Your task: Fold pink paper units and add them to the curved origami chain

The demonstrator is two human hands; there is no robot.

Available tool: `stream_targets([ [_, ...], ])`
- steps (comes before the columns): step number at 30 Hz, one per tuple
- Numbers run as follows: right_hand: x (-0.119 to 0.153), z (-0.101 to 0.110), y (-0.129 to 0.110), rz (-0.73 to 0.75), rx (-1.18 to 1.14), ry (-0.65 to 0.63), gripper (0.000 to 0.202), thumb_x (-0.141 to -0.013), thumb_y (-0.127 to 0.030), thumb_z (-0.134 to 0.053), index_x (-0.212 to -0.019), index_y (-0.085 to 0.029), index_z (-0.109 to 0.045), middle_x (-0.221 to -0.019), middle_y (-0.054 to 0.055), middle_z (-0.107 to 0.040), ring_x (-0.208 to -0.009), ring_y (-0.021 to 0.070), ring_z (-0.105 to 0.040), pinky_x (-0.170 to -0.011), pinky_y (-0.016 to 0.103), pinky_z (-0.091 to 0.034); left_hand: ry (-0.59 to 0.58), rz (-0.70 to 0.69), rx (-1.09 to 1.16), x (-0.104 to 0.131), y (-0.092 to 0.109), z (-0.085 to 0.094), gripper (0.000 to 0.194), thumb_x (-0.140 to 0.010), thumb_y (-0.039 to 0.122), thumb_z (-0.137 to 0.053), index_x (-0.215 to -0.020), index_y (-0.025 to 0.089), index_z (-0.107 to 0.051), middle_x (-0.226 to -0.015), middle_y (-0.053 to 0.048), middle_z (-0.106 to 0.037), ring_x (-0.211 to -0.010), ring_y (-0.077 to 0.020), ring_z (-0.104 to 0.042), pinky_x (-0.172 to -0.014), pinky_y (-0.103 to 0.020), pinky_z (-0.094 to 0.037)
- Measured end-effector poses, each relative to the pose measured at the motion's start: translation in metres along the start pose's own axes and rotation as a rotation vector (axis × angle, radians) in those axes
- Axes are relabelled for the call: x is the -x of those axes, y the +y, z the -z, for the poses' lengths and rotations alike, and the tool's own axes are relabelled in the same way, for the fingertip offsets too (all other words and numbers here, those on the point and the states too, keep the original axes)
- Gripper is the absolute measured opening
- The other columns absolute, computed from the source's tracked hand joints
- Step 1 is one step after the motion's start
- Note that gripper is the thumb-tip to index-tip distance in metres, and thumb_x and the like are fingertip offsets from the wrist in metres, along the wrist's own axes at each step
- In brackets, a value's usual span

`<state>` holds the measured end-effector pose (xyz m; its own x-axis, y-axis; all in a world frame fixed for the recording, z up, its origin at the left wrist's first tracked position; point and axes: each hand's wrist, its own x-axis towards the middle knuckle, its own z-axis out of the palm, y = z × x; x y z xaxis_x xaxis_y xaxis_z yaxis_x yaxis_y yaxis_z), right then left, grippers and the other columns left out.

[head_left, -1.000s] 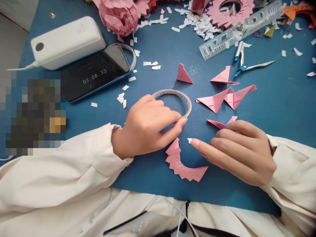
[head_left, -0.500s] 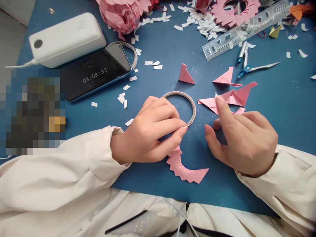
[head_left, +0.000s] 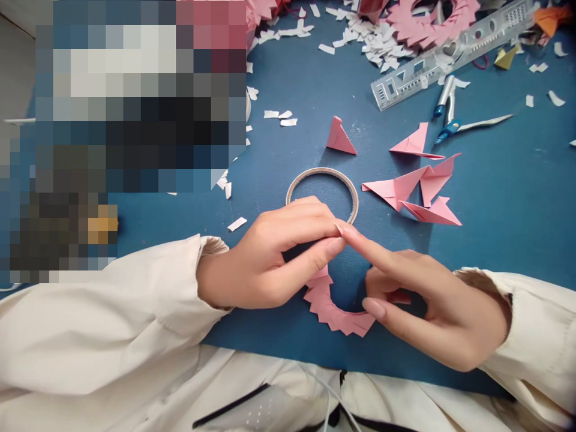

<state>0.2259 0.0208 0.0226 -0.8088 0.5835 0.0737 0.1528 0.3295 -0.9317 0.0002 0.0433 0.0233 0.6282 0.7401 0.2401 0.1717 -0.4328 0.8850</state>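
My left hand (head_left: 283, 249) is closed at the near edge of a thin roll of tape (head_left: 322, 171), its thumb and index finger together; they hide the grip itself. The outstretched index finger of my right hand (head_left: 423, 300) meets the left fingertips, where a tiny white bit shows. The right thumb is apart from that finger, by the end of a curved chain of interlocked pink folded paper pieces (head_left: 330, 312). The chain lies below the left hand, which covers its upper end. Beyond the hands are loose pink folded pieces (head_left: 396, 186), and a single one (head_left: 341, 138) stands apart.
A clear stencil ruler (head_left: 418, 69) and blue-handled scissors (head_left: 452, 123) lie at the back right. White paper scraps (head_left: 373, 45) and a finished pink paper ring (head_left: 405, 33) are at the back. Blurred blocks cover the left side.
My right hand has come down and left from the loose pink pieces, its index finger now at the left fingertips. More of the tape roll's left side shows. Blurring now covers the phone and white box.
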Motion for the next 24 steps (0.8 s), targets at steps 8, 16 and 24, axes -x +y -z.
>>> stream_targets([
  [8, 0.0000, 0.0031, 0.0001, -0.040, 0.015, -0.011, 0.066, -0.089, -0.005, -0.039, -0.151, -0.015, -0.018, -0.056, -0.010, -0.046, -0.047, 0.0092, -0.037, -0.044, 0.020, -0.038, 0.009, 0.011, 0.090, -0.0009, 0.0010, 0.0028, 0.018, -0.092, 0.014, -0.044, -0.081, 0.017, -0.058, -0.065, -0.004, -0.058, -0.065, -0.0164, -0.053, -0.065, -0.034, -0.048],
  [16, 0.0000, 0.0025, 0.0018, -0.052, 0.014, -0.035, 0.067, -0.090, -0.006, -0.040, -0.152, -0.016, -0.017, -0.054, -0.011, -0.044, -0.046, 0.0092, -0.037, -0.045, 0.020, -0.039, 0.007, 0.046, 0.080, -0.0030, 0.0010, 0.0024, 0.020, -0.090, 0.012, -0.043, -0.077, 0.019, -0.057, -0.062, -0.002, -0.056, -0.063, -0.0156, -0.051, -0.064, -0.033, -0.048],
  [24, -0.0012, 0.0017, 0.0014, -0.042, -0.035, -0.017, 0.064, -0.089, -0.003, -0.040, -0.149, -0.012, -0.021, -0.053, -0.011, -0.041, -0.044, 0.0078, -0.033, -0.043, 0.018, -0.036, 0.149, 0.084, 0.090, 0.0008, 0.0005, 0.0002, 0.016, -0.089, 0.016, -0.049, -0.082, 0.018, -0.063, -0.067, -0.002, -0.061, -0.067, -0.0151, -0.056, -0.065, -0.030, -0.049],
])
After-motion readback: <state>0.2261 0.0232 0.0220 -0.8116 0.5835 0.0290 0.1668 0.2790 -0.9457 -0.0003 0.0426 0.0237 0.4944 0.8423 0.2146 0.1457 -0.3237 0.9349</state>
